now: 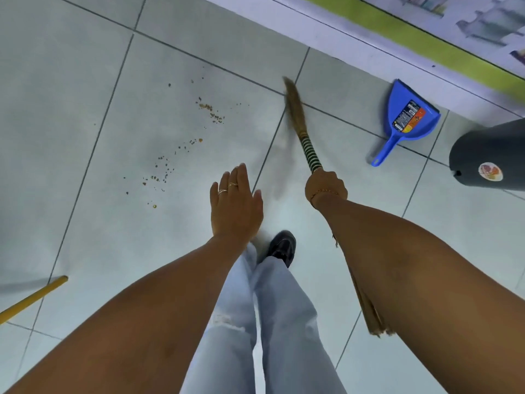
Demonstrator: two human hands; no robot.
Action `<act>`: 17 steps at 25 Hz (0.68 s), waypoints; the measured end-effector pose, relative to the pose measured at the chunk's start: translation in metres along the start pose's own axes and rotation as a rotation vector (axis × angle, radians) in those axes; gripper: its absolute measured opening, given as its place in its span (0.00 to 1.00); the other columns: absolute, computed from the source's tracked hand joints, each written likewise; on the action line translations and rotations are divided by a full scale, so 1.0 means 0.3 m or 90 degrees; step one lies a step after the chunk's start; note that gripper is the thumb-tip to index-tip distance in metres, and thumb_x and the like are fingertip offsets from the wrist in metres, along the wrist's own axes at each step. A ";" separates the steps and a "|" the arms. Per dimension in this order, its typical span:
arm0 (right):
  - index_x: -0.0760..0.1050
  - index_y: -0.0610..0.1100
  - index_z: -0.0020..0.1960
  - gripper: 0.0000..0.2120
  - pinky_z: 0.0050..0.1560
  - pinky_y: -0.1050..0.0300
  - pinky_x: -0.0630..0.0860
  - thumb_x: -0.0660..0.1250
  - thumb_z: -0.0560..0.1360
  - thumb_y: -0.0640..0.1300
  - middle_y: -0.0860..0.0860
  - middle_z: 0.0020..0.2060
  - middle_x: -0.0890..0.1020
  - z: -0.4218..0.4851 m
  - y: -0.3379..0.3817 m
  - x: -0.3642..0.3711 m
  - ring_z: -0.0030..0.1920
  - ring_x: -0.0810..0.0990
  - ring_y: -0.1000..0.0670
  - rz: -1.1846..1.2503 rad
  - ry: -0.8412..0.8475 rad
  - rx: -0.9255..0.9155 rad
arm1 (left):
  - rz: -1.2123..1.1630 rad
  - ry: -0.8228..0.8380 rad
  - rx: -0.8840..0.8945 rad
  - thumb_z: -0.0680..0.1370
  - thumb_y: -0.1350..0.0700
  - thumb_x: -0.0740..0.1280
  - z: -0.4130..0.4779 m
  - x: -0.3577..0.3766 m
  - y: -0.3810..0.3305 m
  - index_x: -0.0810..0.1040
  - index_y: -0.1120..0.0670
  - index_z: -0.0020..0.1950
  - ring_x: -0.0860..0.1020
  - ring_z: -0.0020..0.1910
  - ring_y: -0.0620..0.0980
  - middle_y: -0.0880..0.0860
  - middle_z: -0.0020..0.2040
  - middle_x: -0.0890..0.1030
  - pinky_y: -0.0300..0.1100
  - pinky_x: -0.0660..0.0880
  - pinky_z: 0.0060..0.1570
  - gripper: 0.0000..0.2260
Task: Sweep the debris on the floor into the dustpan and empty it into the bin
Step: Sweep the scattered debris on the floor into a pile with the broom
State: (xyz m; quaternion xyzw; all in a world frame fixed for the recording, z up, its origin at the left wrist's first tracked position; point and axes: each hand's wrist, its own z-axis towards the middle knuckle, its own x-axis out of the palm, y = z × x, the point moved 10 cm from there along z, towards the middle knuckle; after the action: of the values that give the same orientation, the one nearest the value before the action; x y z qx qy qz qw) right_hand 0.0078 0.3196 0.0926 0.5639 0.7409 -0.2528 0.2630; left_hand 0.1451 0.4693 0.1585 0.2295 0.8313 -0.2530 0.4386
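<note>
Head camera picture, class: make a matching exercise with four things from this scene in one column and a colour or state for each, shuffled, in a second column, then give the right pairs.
Column 1
1. dustpan
2. broom
3. crumbs
4. left hand

Column 2
A. scattered on the floor tiles
B. open, holding nothing
C. blue, lying near the wall
D. gripped by the right hand

Pairs: 1-C, 2-D, 3-A, 4-B

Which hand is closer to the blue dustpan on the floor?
The right hand. It grips the straw broom just left of the blue plastic dustpan, below its handle. The left hand hangs open farther left, beyond the broom, nearer the crumbs.
</note>
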 end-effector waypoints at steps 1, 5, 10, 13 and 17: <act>0.68 0.39 0.68 0.17 0.58 0.50 0.73 0.53 0.81 0.41 0.42 0.63 0.75 -0.004 0.023 0.030 0.63 0.75 0.42 -0.015 0.012 -0.004 | -0.003 -0.003 0.009 0.80 0.50 0.54 -0.003 0.003 0.016 0.51 0.59 0.75 0.59 0.75 0.55 0.59 0.73 0.65 0.52 0.55 0.74 0.26; 0.70 0.38 0.66 0.16 0.55 0.52 0.74 0.54 0.81 0.40 0.43 0.61 0.77 -0.056 0.177 0.143 0.61 0.77 0.43 -0.046 0.039 -0.052 | -0.005 -0.002 0.018 0.80 0.50 0.55 -0.003 0.006 0.124 0.52 0.58 0.75 0.60 0.74 0.56 0.59 0.73 0.65 0.52 0.55 0.74 0.26; 0.68 0.39 0.68 0.17 0.54 0.53 0.74 0.54 0.81 0.39 0.44 0.61 0.77 -0.109 0.404 0.219 0.61 0.77 0.44 -0.096 0.036 -0.097 | -0.008 -0.008 0.034 0.79 0.52 0.58 0.018 -0.044 0.323 0.56 0.60 0.74 0.62 0.73 0.58 0.61 0.71 0.68 0.55 0.57 0.72 0.26; 0.66 0.40 0.70 0.18 0.55 0.52 0.75 0.54 0.81 0.40 0.43 0.62 0.77 -0.169 0.502 0.273 0.61 0.77 0.43 -0.125 0.033 -0.119 | 0.002 -0.046 0.053 0.78 0.53 0.59 0.040 -0.108 0.443 0.60 0.62 0.72 0.67 0.70 0.60 0.63 0.68 0.71 0.56 0.61 0.70 0.25; 0.64 0.43 0.72 0.19 0.51 0.50 0.74 0.52 0.82 0.42 0.42 0.60 0.77 -0.256 0.560 0.330 0.58 0.78 0.41 -0.123 0.038 -0.125 | 0.007 -0.040 0.065 0.79 0.54 0.60 0.070 -0.165 0.550 0.60 0.62 0.72 0.66 0.71 0.59 0.62 0.69 0.70 0.55 0.60 0.71 0.24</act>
State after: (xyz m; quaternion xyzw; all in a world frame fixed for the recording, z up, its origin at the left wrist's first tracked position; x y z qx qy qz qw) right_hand 0.1401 0.4803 0.0691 0.4688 0.8204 -0.1863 0.2693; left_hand 0.2828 0.5748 0.1542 0.2479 0.8020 -0.2994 0.4535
